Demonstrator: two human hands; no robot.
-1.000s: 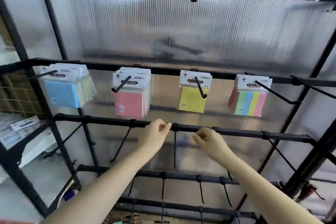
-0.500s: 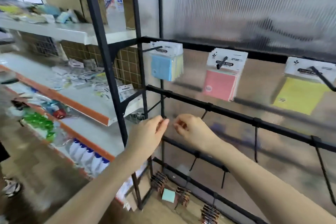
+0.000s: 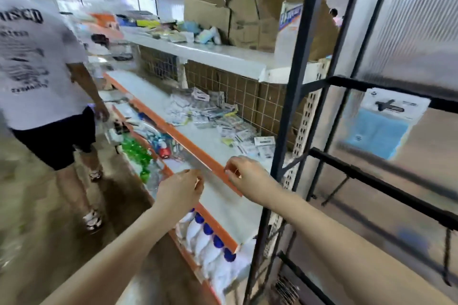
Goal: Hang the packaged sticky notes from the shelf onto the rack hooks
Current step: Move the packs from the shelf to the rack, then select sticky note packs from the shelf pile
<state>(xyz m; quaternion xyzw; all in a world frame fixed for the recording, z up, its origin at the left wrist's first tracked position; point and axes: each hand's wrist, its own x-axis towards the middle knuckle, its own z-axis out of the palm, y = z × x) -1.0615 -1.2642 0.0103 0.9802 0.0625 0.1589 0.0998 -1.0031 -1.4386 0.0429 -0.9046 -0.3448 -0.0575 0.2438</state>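
A heap of packaged sticky notes lies on the white shelf with an orange front edge. Both my hands hover in front of that edge, empty, fingers loosely curled: my left hand lower left, my right hand just right of it. On the black rack at the right, a blue sticky-note pack hangs from a hook on the upper bar. The view is blurred.
A person in a white T-shirt stands in the aisle at the left. Cardboard boxes sit on the top shelf. White bottles with blue caps and green bottles fill the lower shelves. Bare hooks hang on the rack's lower bars.
My view has swung left from the rack to the shelf. Both hands moved with it, from the rack's middle bar to the shelf's front edge, still empty.
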